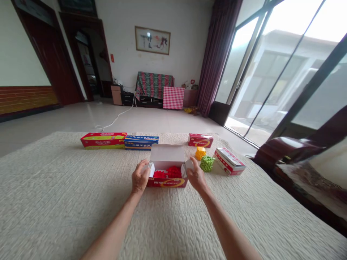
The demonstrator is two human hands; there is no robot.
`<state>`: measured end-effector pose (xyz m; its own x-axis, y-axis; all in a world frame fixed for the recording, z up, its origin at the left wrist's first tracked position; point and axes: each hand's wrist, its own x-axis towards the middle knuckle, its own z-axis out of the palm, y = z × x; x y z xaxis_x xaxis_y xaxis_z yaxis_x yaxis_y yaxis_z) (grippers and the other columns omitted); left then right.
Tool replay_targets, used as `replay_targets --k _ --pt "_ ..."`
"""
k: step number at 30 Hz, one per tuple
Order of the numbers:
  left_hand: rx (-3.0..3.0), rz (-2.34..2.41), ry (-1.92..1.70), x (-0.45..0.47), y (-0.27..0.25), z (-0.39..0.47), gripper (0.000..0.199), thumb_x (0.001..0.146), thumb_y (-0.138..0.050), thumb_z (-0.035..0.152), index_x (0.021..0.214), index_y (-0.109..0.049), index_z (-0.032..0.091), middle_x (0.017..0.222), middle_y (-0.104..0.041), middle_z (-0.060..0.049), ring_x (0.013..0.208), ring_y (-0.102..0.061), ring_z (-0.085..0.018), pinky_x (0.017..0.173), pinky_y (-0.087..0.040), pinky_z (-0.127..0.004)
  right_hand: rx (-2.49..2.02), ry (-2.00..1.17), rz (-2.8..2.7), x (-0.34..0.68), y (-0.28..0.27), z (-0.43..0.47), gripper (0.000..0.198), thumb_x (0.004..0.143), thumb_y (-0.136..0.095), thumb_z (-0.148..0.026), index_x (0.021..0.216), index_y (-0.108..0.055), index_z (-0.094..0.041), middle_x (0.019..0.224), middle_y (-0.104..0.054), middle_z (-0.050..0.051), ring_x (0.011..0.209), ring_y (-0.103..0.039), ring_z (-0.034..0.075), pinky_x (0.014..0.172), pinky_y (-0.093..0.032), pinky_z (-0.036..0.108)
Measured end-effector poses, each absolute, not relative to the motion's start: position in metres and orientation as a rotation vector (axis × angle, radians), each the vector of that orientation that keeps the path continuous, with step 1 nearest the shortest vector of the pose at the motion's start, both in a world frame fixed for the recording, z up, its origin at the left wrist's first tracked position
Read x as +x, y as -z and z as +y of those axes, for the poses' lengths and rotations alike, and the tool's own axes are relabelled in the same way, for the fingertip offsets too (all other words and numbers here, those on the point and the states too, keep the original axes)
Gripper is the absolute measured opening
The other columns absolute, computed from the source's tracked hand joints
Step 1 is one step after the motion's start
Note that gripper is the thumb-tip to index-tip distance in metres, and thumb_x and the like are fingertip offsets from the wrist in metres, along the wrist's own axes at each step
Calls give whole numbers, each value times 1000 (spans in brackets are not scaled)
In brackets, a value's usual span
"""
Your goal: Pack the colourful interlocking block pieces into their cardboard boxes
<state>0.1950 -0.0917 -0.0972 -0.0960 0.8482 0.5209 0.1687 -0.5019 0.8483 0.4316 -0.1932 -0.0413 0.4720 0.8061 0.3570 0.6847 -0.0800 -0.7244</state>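
A red cardboard box (169, 182) sits open in front of me, its white lid (167, 153) standing up at the back. Two bumpy red pieces (174, 172) lie inside it; their exact kind I cannot make out. My left hand (140, 177) pinches the left side flap (151, 169), and my right hand (196, 175) grips the right side flap (189, 165). Just beyond my right hand are a knobbly green cube (207, 163) and a similar orange cube (200, 153), both resting on the quilted cover (162, 224).
Behind the open box to the left stand a long red and yellow-green box (104, 141) and a blue box (141, 143). A closed red box (200, 140) and a white and red box (230, 161) stand to the right. The cover's far edge meets a tiled floor (151, 121).
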Motion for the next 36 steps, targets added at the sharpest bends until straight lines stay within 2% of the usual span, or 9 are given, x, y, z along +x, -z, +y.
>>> replay_targets --k 7,13,19,22,26,30,32,34,36 --pt "1898 1094 -1641 172 89 -145 25 79 -53 25 99 -66 19 120 -66 -10 116 -60 -24 105 -43 -42 -1733 -272 -1269 420 41 -238 58 73 -46 -23 131 -48 -15 96 -72 9 72 -65 20 70 -52 34" --pt "2099 1122 -1603 170 75 -148 32 73 -52 17 101 -67 19 124 -64 -10 119 -58 -25 106 -43 -43 -1492 -336 -1176 410 43 -244 54 74 -51 -25 127 -49 -18 120 -65 15 102 -66 25 76 -56 36" --pt "2358 1126 -1612 179 56 -157 30 73 -55 11 96 -71 22 121 -64 -10 125 -50 -31 110 -36 -51 -1381 -365 -1175 410 49 -246 50 78 -52 -28 126 -49 -18 120 -64 16 102 -65 26 67 -58 33" --pt "2534 998 -1459 200 46 -163 32 77 -51 7 96 -71 22 114 -67 -9 111 -59 -26 101 -46 -45 -1388 -309 -1222 414 52 -244 46 78 -49 -24 124 -51 -18 118 -63 15 101 -65 25 64 -57 32" --pt "2666 849 -1063 229 38 -157 31 77 -50 5 90 -72 23 98 -72 -7 92 -66 -23 87 -52 -38 -1502 -112 -1425 421 47 -241 40 76 -46 -11 113 -60 -18 131 -55 15 114 -58 26 79 -55 38" --pt "2641 761 -892 239 36 -143 26 72 -58 9 86 -74 25 87 -73 -5 83 -68 -24 80 -53 -36 -1680 152 -1668 423 27 -243 40 75 -47 -3 107 -64 -19 143 -46 14 128 -44 30 98 -42 48" --pt "2634 772 -848 239 33 -139 24 71 -59 11 85 -74 25 85 -73 -5 80 -68 -24 78 -53 -34 -1726 261 -1867 420 15 -244 33 80 -48 -4 100 -67 -22 135 -55 11 129 -40 32 101 -34 54" --pt "2658 793 -716 239 29 -139 23 73 -58 13 84 -74 24 85 -74 -5 79 -68 -23 78 -52 -32 -1745 296 -2084 416 5 -242 27 83 -49 -6 91 -69 -23 114 -67 9 127 -40 33 104 -24 58" --pt "2679 811 -542 239 24 -140 23 75 -57 15 87 -75 23 88 -74 -5 82 -68 -22 80 -50 -31 -1791 249 -2236 412 -2 -238 24 84 -51 -7 83 -69 -23 96 -71 7 123 -42 32 104 -17 59"
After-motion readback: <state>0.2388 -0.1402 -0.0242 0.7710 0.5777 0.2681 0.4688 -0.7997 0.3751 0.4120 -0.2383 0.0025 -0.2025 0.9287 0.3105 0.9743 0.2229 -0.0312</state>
